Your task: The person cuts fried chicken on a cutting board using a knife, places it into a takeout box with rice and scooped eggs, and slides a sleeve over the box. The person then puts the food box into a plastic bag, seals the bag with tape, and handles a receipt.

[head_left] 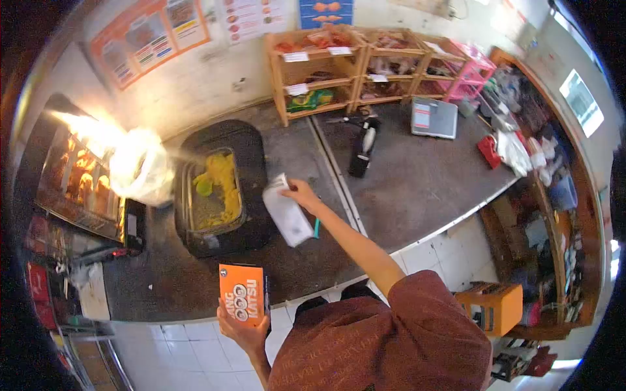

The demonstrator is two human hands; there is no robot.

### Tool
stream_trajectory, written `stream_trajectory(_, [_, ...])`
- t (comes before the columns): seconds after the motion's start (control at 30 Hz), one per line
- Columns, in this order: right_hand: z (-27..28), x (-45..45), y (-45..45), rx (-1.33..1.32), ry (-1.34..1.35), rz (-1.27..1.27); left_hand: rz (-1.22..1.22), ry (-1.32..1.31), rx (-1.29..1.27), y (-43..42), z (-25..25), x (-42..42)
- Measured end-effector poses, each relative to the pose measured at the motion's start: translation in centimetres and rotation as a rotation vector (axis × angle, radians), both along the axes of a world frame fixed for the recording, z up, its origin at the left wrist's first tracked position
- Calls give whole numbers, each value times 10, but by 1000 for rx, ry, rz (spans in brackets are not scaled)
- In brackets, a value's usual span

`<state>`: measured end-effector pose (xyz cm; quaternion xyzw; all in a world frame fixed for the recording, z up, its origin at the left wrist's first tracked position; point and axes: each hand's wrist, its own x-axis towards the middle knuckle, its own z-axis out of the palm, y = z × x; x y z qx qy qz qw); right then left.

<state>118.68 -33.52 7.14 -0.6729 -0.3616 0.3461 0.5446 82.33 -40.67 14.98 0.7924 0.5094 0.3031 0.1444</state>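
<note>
My left hand [248,333] grips an orange printed box [246,287] from below, in front of the counter's near edge. "KATSU" is legible on the box's face. Stretched over the counter, my right hand [303,197] pinches the upper edge of a white paper piece [290,221]; whether it is a folded sheet or a bag I cannot tell. A thin green stick-like thing [317,226] shows beside the paper. Left of my right hand, a tray of yellow food [227,186] with a green utensil [204,188] sits within a black case [251,146].
A lit display case [78,182] stands at the left. Wooden shelves [355,72] with packed goods line the back wall. On the counter [404,189] are a black bottle-shaped object [362,151] and a grey scale [435,118]. An orange stool [495,306] stands at lower right.
</note>
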Motion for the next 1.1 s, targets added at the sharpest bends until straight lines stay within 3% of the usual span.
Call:
stream_trajectory(0.03, [21,-9,-5,307,279,-63,-51,16,-16,-5,5,8])
stream_trajectory(0.1, [66,2,-17,603,416,-82,-152,57,-52,-17,15,39])
stream_trajectory(0.13, [81,15,-26,637,373,-86,-270,-18,2,-21,8,57])
stream_trajectory(0.2, [110,39,-54,698,307,-104,-318,102,-11,-41,16,95])
stream_trajectory(0.3, [168,74,-148,674,396,-61,-516,113,-14,-69,-1,158])
stream_trajectory(0.43, [177,126,-298,569,365,-237,-741,190,-125,-140,2,256])
stream_trajectory(0.6, [101,185,-480,315,327,-646,-1002,189,-208,-216,-39,372])
stream_trajectory(0.67, [98,198,-532,300,419,-709,-1024,281,-90,-246,-64,409])
stream_trajectory(0.73, [83,218,-569,311,422,-694,-1013,285,-98,-273,-58,444])
stream_trajectory(0.9, [60,299,-592,410,304,-771,-873,255,-59,-303,-75,505])
stream_trajectory(1.03, [8,382,-577,457,298,-759,-754,316,-68,-320,-72,543])
stream_trajectory(1.1, [-59,431,-572,276,-262,-743,-719,240,-52,-324,-74,566])
